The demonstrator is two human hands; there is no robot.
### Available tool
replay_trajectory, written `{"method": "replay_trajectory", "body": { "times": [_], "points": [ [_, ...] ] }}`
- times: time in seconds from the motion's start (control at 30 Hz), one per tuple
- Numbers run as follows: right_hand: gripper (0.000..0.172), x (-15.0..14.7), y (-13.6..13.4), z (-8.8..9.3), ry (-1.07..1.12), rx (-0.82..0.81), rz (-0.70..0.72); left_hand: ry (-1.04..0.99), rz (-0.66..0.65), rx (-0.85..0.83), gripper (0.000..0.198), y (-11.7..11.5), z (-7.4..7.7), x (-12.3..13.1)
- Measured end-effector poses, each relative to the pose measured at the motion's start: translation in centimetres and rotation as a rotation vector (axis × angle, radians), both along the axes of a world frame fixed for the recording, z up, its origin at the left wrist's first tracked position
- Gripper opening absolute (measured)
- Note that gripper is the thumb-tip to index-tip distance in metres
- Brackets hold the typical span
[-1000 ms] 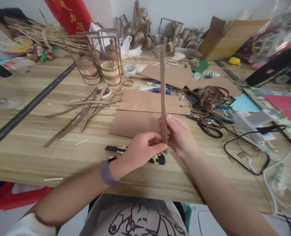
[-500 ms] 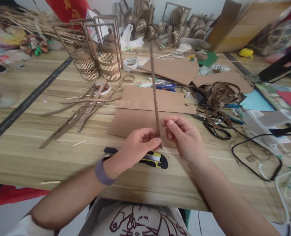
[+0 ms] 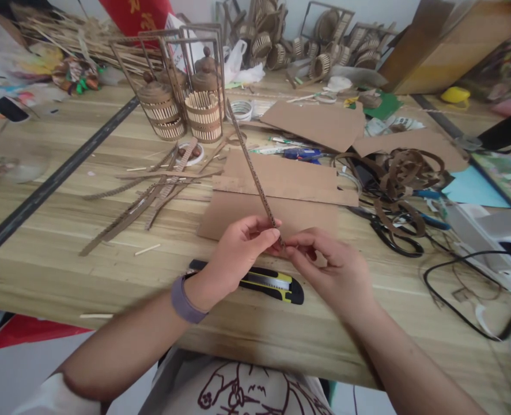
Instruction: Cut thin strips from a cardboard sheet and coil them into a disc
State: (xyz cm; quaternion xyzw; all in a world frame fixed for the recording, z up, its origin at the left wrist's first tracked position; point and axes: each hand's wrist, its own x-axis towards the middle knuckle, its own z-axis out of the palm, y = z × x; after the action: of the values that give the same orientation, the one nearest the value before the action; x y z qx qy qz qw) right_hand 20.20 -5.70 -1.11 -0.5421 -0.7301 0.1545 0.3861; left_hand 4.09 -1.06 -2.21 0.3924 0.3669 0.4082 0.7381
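Observation:
A thin corrugated cardboard strip [image 3: 252, 168] slants up and away to the left, held near its lower end. My left hand [image 3: 250, 245] pinches it between thumb and fingers. Closed at the strip's bottom tip is my right hand [image 3: 328, 262], its thumb and forefinger pinching that end. Beneath the left hand a black and yellow utility knife [image 3: 272, 282] lies on the table. Just beyond both hands are flat cardboard sheets [image 3: 276, 216]. More cut cardboard strips [image 3: 151, 196] are piled loosely to the left.
Small lidded stick-and-cardboard lanterns [image 3: 203, 118] stand in frames at the back left. Scissors [image 3: 396, 233] and curled cardboard strips [image 3: 411, 173] lie at right, near a black cable [image 3: 432, 294]. A tape roll [image 3: 240, 109] and a large cardboard box [image 3: 449, 46] sit farther back.
The strip has tipped from nearly upright to leaning left. My right hand has moved from beside the strip to its lower end and pinches it. The view has shifted slightly.

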Motion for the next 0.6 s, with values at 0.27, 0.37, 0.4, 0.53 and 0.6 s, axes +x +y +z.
{"method": "replay_trajectory", "body": {
  "times": [0.27, 0.37, 0.4, 0.53, 0.6],
  "points": [
    [0.011, 0.13, -0.30, -0.40, -0.069, 0.026, -0.025, 0.030, 0.015, 0.021, 0.015, -0.25, 0.11, 0.08],
    [0.011, 0.12, -0.33, -0.52, -0.087, 0.051, -0.019, 0.045, 0.021, 0.050, 0.016, -0.28, -0.01, 0.12],
    [0.011, 0.10, -0.33, -0.57, -0.096, 0.061, -0.021, 0.050, 0.021, 0.063, 0.017, -0.30, -0.06, 0.13],
    [0.013, 0.11, -0.29, -0.78, -0.138, 0.101, -0.021, 0.072, 0.021, 0.086, 0.017, -0.39, -0.08, 0.14],
    [0.013, 0.16, -0.26, -0.83, -0.157, 0.117, -0.009, 0.076, 0.016, 0.088, 0.018, -0.43, -0.05, 0.15]
  ]
}}
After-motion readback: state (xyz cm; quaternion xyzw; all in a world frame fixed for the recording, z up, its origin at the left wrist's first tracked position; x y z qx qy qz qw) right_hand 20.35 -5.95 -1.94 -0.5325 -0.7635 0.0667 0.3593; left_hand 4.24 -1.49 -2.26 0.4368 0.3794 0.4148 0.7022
